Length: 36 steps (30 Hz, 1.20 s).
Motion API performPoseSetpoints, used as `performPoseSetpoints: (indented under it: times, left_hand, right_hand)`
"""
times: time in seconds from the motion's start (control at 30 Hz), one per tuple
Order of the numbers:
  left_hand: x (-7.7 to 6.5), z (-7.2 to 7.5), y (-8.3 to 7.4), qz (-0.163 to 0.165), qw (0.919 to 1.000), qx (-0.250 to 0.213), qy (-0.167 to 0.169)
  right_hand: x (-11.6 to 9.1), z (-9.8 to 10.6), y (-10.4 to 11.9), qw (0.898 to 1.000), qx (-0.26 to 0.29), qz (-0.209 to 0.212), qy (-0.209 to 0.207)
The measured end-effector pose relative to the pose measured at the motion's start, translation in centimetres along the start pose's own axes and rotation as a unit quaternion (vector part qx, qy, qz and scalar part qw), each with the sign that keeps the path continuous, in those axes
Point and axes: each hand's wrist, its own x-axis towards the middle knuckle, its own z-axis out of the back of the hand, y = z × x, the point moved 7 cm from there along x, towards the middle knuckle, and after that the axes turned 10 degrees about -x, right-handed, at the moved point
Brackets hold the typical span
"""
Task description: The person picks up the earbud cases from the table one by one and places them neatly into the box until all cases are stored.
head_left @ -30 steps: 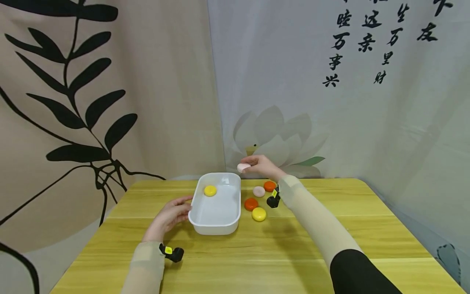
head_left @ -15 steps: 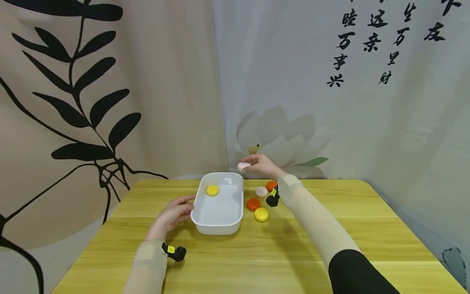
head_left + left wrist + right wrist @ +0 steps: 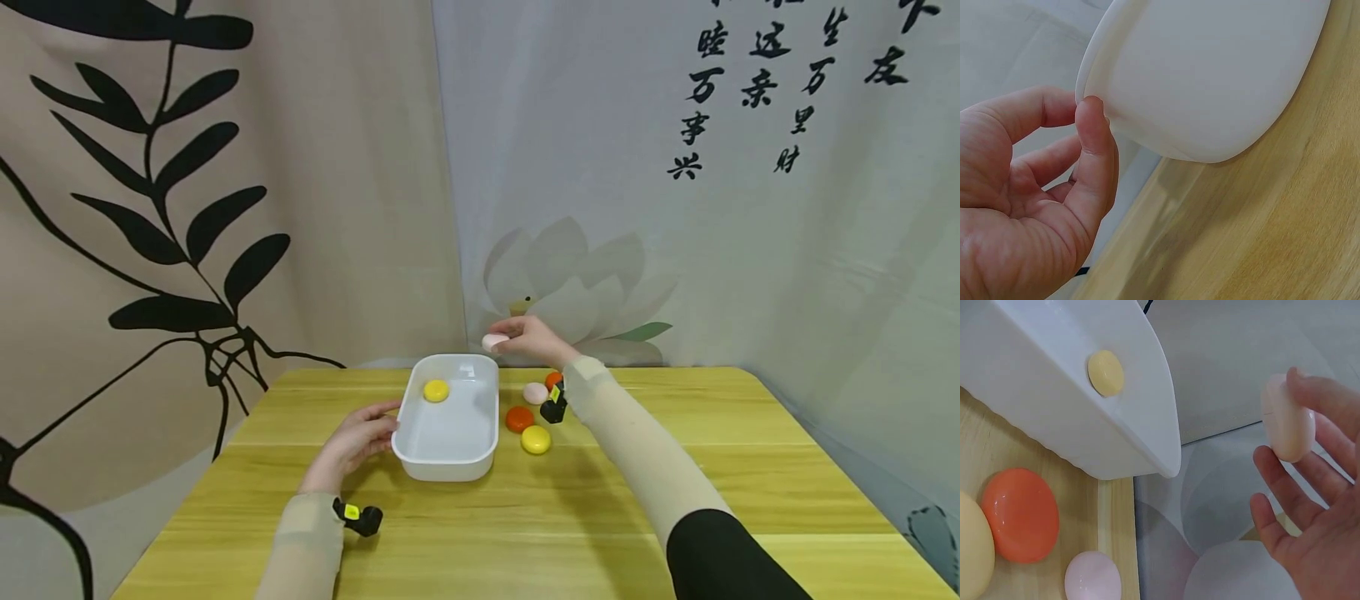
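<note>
My right hand (image 3: 531,340) holds a pale pink, rounded disc (image 3: 1288,419) between thumb and fingers, raised above the table by the far right corner of a white rectangular tray (image 3: 445,471). A thin line crosses the disc's side in the right wrist view. My left hand (image 3: 358,440) is at the tray's left side, where thumb and forefinger (image 3: 1091,122) pinch its edge. Inside the tray, toward the far end, lies a yellow disc (image 3: 436,391). To its right on the table are another pale pink disc (image 3: 535,393), an orange disc (image 3: 519,419) and a yellow disc (image 3: 536,440).
Partly hidden behind the right wrist's black camera (image 3: 553,407) is a second orange disc (image 3: 553,380). The tray stands near the far edge of the wooden table (image 3: 450,542). A printed curtain (image 3: 360,208) hangs directly behind that edge.
My right hand, with the pale pink disc, has shifted slightly left relative to the tray. The head view has swung a little, and my left hand stays at the tray's side.
</note>
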Motion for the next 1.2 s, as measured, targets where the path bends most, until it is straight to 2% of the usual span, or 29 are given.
performPoseSetpoints:
  times: [0.47, 1.2]
  left_hand:
    - [-0.2, -0.1, -0.1, -0.004, 1.0, 0.003, 0.003]
    - [-0.1, 0.1, -0.1, 0.0, 1.0, 0.008, -0.003]
  right_hand:
    - [0.5, -0.6, 0.2, 1.0, -0.01, 0.014, 0.001]
    - [1.4, -1.9, 0.1, 1.0, -0.004, -0.007, 0.011]
